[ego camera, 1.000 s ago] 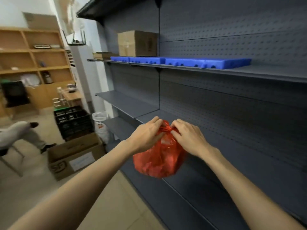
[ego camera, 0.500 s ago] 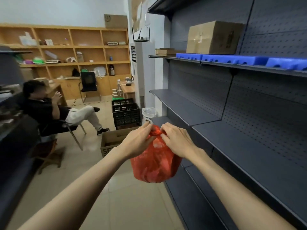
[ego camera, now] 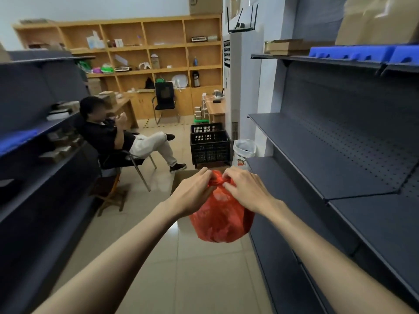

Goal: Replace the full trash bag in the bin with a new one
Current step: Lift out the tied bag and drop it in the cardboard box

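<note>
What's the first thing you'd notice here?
The bright red trash bag hanging in mid-air at the centre, its gathered top pinched by the left hand and right hand. Next, the seated person on the left, and the blue trays on the upper right shelf.

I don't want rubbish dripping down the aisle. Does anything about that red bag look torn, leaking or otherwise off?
Nothing stands out. The red bag hangs full and whole between the left hand and right hand, which pinch its gathered neck. No tear or drip shows, and the floor tiles beneath look dry.
</note>
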The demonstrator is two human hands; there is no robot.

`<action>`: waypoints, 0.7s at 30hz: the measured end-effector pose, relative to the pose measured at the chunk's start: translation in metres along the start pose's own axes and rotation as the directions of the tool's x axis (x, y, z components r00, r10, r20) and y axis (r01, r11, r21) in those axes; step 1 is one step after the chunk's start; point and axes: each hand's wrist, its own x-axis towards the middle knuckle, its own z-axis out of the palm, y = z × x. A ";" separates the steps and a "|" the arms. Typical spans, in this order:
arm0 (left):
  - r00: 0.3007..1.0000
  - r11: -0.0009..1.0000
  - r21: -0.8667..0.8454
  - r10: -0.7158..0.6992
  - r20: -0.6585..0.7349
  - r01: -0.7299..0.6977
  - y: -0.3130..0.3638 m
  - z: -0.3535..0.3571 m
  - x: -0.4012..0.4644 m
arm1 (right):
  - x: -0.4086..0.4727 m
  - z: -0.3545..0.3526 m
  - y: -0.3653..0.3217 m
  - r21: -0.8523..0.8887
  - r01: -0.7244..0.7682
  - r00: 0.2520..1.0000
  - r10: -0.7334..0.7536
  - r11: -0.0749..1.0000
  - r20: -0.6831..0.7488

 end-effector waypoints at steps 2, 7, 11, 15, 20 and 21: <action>1.000 1.000 -0.018 -0.024 -0.009 0.024 -0.022 0.009 0.017 | 0.028 0.015 0.012 0.005 0.013 1.000 -0.013 1.000 0.023; 0.999 0.997 -0.064 -0.036 -0.010 0.036 -0.091 0.036 0.057 | 0.101 0.059 0.043 0.028 0.041 0.996 -0.043 0.999 0.078; 1.000 0.997 -0.076 -0.028 0.008 0.029 -0.156 0.056 0.093 | 0.159 0.099 0.063 0.026 0.027 0.994 -0.030 0.999 0.107; 0.999 0.995 -0.096 -0.028 0.022 0.030 -0.221 0.069 0.130 | 0.225 0.130 0.076 0.015 0.004 0.989 -0.006 1.000 0.148; 0.997 0.996 -0.079 -0.048 0.056 0.053 -0.299 0.085 0.181 | 0.305 0.166 0.096 -0.012 -0.020 0.985 0.022 1.000 0.173; 0.997 0.996 -0.076 -0.051 0.058 0.056 -0.313 0.088 0.192 | 0.321 0.174 0.100 -0.019 -0.030 0.985 0.032 0.999 0.169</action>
